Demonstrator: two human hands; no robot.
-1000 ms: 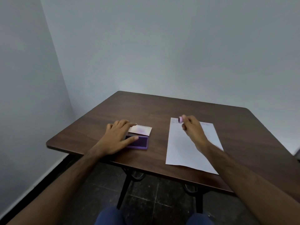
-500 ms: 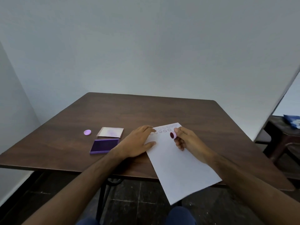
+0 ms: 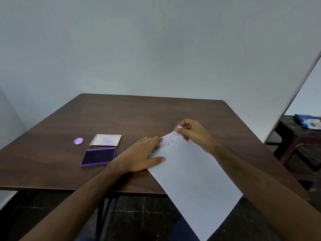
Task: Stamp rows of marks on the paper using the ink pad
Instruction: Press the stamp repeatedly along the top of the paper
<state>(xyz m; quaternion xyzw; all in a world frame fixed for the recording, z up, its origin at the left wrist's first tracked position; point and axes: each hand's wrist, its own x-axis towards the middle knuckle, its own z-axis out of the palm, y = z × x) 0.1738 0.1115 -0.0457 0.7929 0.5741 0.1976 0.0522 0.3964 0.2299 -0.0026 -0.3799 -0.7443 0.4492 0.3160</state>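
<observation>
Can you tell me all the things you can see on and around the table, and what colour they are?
table: one, dark brown wood, fills the middle
paper: one, white, tilted, near end hanging off the table's front edge
stamped marks: two short rows, dark rings, far end of the paper
ink pad: one, purple, open, left of the paper
lid: one, pale with purple smudges, behind the ink pad
cap: one, lilac, round, left of the lid
side table: one, dark, far right, with a blue packet on it
stamp: one, lilac, pressed at the far corner of the paper
left hand: flat on the paper
right hand: grip on the stamp
</observation>
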